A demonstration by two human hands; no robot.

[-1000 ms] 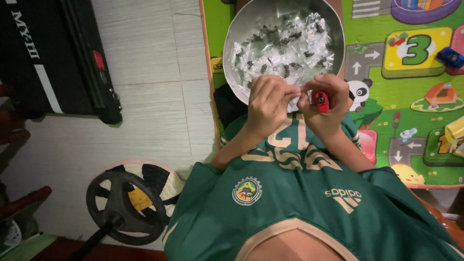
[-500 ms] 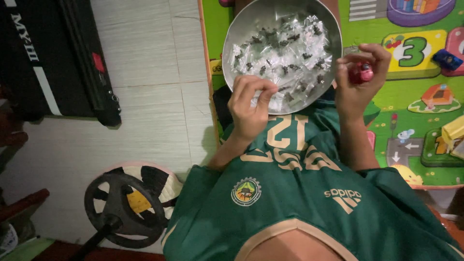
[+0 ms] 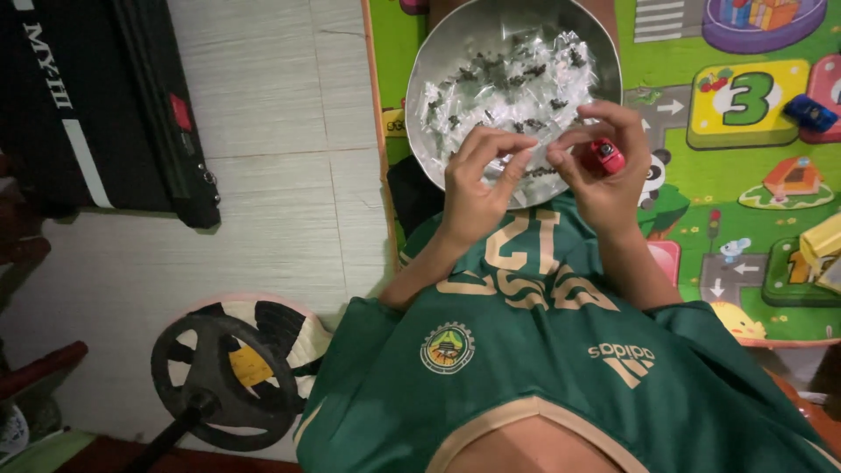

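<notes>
Two hands meet at the near rim of the metal bowl [image 3: 420, 131], which we see heaped with small clear packets [image 3: 512, 88]. Our right hand [image 3: 604, 180] pinches a small red object [image 3: 604, 156] in a closed grip. Our left hand [image 3: 477, 188] curls its fingers over one packet at the rim; we cannot tell whether it grasps it.

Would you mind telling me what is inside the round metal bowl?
The metal bowl holds a heap of small clear plastic packets with dark bits in them. The left hand and right hand, holding a small red object, cover its near edge; the bottom is hidden.
</notes>
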